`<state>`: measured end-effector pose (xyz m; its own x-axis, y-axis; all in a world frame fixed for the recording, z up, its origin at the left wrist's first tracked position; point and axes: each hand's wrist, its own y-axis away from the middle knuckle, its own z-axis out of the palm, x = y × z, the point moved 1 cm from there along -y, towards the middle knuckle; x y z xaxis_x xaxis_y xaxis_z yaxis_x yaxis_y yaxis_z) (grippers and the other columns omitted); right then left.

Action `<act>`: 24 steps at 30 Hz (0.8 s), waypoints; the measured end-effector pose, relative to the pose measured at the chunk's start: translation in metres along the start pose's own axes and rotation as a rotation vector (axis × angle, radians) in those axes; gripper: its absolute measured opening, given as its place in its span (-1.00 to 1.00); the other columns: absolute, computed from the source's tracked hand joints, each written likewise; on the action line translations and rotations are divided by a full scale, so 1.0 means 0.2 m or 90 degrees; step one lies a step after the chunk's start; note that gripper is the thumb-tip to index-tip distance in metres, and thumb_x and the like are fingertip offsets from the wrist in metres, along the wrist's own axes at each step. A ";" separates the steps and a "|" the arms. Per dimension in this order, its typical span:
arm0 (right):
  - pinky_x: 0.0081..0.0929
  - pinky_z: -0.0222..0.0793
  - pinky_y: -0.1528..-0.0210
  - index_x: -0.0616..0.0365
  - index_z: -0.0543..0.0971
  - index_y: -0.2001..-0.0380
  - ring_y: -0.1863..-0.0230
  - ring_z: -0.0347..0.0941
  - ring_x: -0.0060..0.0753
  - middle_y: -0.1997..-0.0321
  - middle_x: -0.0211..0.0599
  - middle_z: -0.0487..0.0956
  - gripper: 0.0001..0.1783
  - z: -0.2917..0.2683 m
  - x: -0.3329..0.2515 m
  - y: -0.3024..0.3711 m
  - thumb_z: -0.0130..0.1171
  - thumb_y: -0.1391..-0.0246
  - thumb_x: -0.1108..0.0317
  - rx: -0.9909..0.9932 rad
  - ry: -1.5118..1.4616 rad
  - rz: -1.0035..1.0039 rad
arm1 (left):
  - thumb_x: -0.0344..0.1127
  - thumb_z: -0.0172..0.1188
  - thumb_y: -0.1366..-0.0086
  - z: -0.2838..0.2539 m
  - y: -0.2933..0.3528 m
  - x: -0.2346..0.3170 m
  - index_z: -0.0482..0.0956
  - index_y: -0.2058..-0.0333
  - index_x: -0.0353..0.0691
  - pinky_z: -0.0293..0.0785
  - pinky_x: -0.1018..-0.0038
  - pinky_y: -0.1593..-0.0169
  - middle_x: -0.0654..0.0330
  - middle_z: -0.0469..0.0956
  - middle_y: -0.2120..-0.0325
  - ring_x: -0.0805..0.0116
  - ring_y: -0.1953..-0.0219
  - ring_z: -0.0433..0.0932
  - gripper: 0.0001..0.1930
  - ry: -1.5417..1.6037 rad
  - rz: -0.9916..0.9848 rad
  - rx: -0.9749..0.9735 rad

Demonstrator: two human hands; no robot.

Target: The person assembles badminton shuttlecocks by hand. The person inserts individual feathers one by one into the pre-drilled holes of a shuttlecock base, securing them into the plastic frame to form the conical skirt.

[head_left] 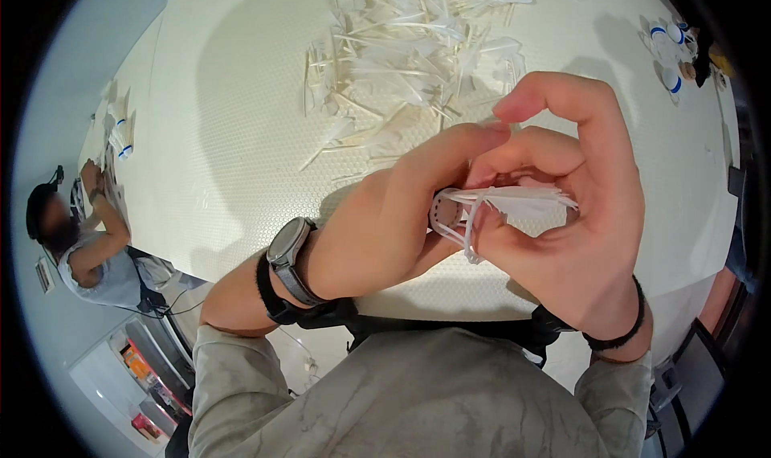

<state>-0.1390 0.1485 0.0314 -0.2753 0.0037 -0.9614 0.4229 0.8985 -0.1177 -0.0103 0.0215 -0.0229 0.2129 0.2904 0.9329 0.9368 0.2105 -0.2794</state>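
A shuttlecock cork (446,210), its pale round face ringed with small dark holes, is gripped by my left hand (385,209), whose fingers curl round it from the left. White feathers (526,201) point to the right from the cork, and a few thin white quills cross in front of it. My right hand (590,185) is curled about these feathers, thumb against them near the quills and index finger arched above. Both hands meet over the near side of the table. How firmly the quills sit in the cork I cannot tell.
A loose heap of white feathers (401,56) covers the far middle of the pale textured table (249,136). Several white pieces with blue bands (671,79) lie at the far right. More blue-banded shuttlecocks (123,136) are at the left, near a seated person (92,241).
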 end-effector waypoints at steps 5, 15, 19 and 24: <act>-0.51 0.56 0.14 0.28 0.17 -0.13 0.22 0.60 -0.44 0.24 -0.16 0.57 -0.25 -0.02 0.03 0.01 0.18 0.16 0.81 -0.035 0.005 -0.047 | -0.28 0.33 -0.32 0.01 0.01 -0.03 0.16 -0.26 -0.38 0.61 0.31 0.12 -0.08 0.63 0.13 0.05 0.13 0.70 -0.32 -0.006 0.079 0.012; -0.50 0.58 0.15 0.37 0.12 -0.22 0.21 0.65 -0.36 -0.16 0.01 0.43 -0.18 -0.03 0.00 0.00 0.19 0.16 0.82 -0.039 0.022 -0.147 | -0.37 0.27 -0.36 -0.06 -0.03 0.05 -0.15 -0.32 -0.30 0.52 0.27 -0.05 -0.30 0.51 0.03 0.04 0.02 0.62 -0.20 -0.022 0.000 -0.170; -0.50 0.58 0.14 0.39 0.14 -0.21 0.19 0.65 -0.36 -0.18 0.00 0.42 -0.20 0.04 -0.11 -0.01 0.20 0.15 0.79 0.032 0.088 -0.017 | -0.41 0.24 -0.37 -0.05 -0.01 0.02 -0.13 -0.32 -0.31 0.52 0.34 0.03 -0.27 0.51 0.03 0.11 0.05 0.62 -0.24 -0.042 0.056 -0.135; -0.52 0.56 0.12 0.42 0.19 -0.20 0.17 0.65 -0.38 -0.21 -0.03 0.40 -0.24 -0.01 -0.03 0.01 0.20 0.14 0.76 0.000 0.060 -0.158 | -0.25 0.36 -0.28 -0.02 0.01 0.02 0.20 -0.25 -0.35 0.62 0.31 0.11 -0.09 0.58 0.06 0.09 0.14 0.70 -0.31 0.001 0.016 -0.059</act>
<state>-0.1378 0.1513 0.0367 -0.4501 -0.1751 -0.8757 0.3332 0.8769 -0.3466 -0.0059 0.0184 -0.0192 0.2367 0.2937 0.9261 0.9529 0.1156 -0.2802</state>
